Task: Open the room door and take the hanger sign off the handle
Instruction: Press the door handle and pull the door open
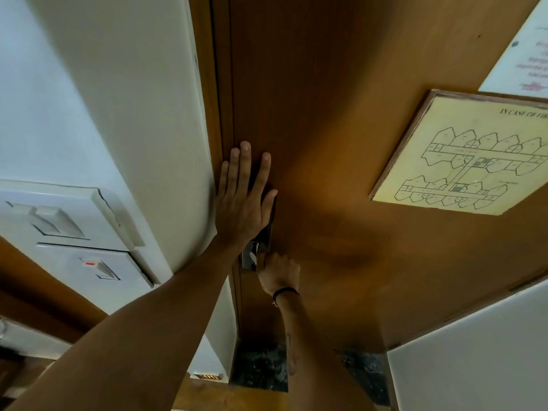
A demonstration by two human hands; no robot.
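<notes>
We cannot see the hanger sign anywhere; if it hangs on a handle, it must be on the far side of the door point(341, 129), which looks shut against its frame. What we do see of the handle point(257, 251) is a bit of metal on a lock plate, just below our left hand point(241, 200) and touching the fingertips of our right hand point(278, 274).

Our left hand lies flat and spread on the wood beside the door's edge, fingers apart, gripping nothing. Our right hand is curled on the metal piece at the lock, though we cannot tell whether it grips the lever or a small latch knob, since the left wrist hides part of it. A dark band circles the right wrist.

Right of both hands, well apart, hangs a framed fire evacuation plan point(462, 155), with a white notice above it. Left of the left arm, wall switches point(68, 223) sit on the white wall.

Our worry: the flat left palm pressing the door shut could bind the latch while the right hand turns it. A fingertip pinch may also slip off the metal.
</notes>
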